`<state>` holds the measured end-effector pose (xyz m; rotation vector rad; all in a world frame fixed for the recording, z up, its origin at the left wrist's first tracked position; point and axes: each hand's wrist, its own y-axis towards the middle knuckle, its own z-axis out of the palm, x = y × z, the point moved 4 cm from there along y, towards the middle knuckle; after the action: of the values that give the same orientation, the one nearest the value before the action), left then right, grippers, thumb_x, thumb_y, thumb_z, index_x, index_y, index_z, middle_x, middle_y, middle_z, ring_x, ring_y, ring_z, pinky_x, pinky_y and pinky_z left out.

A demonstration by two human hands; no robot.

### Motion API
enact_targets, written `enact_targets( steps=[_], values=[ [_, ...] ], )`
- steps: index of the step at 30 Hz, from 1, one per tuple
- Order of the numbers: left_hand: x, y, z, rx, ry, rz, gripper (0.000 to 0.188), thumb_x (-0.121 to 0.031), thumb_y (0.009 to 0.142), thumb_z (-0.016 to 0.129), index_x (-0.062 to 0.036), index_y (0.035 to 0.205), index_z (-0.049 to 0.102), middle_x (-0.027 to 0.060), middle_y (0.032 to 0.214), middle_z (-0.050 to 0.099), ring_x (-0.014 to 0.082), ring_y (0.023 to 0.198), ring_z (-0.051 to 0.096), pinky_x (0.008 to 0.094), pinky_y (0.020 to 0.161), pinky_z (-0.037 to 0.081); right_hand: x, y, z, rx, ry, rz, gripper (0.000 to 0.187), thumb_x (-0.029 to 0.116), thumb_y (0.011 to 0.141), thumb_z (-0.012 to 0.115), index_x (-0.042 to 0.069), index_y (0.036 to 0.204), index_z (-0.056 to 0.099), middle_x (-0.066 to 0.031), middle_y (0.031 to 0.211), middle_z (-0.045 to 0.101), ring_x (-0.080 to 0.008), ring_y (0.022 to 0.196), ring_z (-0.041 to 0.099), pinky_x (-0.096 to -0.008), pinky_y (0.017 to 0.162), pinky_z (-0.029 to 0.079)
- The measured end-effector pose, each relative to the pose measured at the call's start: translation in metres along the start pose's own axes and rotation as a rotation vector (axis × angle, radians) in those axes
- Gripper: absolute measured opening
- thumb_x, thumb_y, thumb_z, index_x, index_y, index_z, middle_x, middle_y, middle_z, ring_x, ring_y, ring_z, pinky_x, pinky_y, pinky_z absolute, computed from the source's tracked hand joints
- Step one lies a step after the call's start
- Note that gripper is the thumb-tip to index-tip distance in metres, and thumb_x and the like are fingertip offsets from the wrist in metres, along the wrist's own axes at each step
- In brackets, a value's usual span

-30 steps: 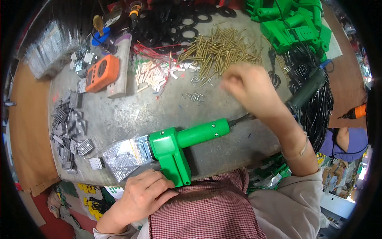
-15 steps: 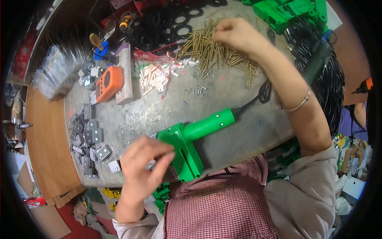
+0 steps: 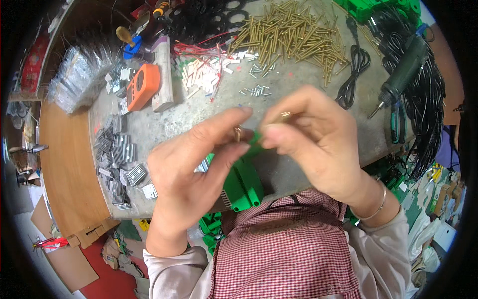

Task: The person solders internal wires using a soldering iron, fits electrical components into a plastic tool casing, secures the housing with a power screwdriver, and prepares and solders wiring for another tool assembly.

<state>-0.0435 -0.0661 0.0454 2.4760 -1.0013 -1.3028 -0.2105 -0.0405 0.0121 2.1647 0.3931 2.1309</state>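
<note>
In the head view, the left hand is raised over the bench, thumb and forefinger pinching a brass screw. The right hand faces it, just apart, fingers curled around brass pieces; the fingertips are blurred, so how many they grip cannot be told. A bracelet circles the right wrist.

The green tool lies below the hands by the bench's near edge, partly hidden by them; whether either hand touches it cannot be told.

Beyond the hands lie small silver screws, then a pile of long brass screws. White sleeves lie left of these, near an orange meter. Finned blocks sit at the bench's left; a dark screwdriver rests at the right, across black cables.
</note>
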Motion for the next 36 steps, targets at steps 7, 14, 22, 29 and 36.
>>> enact_targets(
  steps=[7,14,22,29,36],
  values=[
    [0.030,-0.019,0.018,0.049,0.196,0.052,0.038,0.012,0.076,0.069,-0.0033,0.110,0.068,0.0112,0.095,0.073,0.0227,0.080,0.073,0.0291,0.069,0.058,-0.046,-0.046,0.031,-0.241,0.008,0.063,0.012,-0.001,0.090,0.067,-0.002,0.101,0.063,-0.0098,0.091,0.073,-0.0160,0.083,0.072,-0.0285,0.071,0.059],
    [0.022,-0.022,0.035,0.047,0.383,0.383,0.037,-0.022,0.071,0.069,-0.0076,0.105,0.068,0.0019,0.091,0.066,0.0153,0.070,0.064,0.0291,0.057,0.049,-0.050,-0.063,0.038,-0.258,0.130,0.216,0.016,0.006,0.099,0.056,-0.007,0.105,0.063,-0.0115,0.099,0.070,-0.0156,0.085,0.068,-0.0296,0.077,0.057],
    [0.028,-0.023,0.045,0.060,0.333,0.343,0.026,-0.020,0.071,0.067,-0.0071,0.093,0.065,0.0012,0.081,0.054,0.0185,0.075,0.057,0.0327,0.062,0.048,-0.062,-0.063,0.029,-0.315,0.229,0.320,0.020,0.008,0.097,0.062,-0.003,0.111,0.054,-0.0079,0.093,0.067,-0.0124,0.080,0.067,-0.0239,0.066,0.056],
    [0.043,-0.017,0.046,0.048,0.195,-0.089,0.017,-0.012,0.076,0.075,-0.0044,0.085,0.062,0.0111,0.094,0.061,0.0324,0.084,0.062,0.0399,0.069,0.052,-0.041,-0.060,0.049,-0.158,-0.333,0.068,0.013,0.002,0.089,0.064,0.002,0.102,0.067,-0.0141,0.087,0.069,-0.0312,0.070,0.067,-0.0381,0.062,0.053],
    [0.047,-0.014,0.037,0.221,0.135,-0.231,0.025,0.014,0.082,0.053,0.0010,0.100,0.062,0.0158,0.098,0.062,0.0279,0.080,0.068,0.0339,0.071,0.055,-0.028,-0.067,-0.088,-0.681,-0.656,-0.107,0.035,0.004,0.084,0.071,0.004,0.118,0.065,-0.0076,0.090,0.062,-0.0191,0.073,0.060,-0.0324,0.065,0.049]
  ],
)
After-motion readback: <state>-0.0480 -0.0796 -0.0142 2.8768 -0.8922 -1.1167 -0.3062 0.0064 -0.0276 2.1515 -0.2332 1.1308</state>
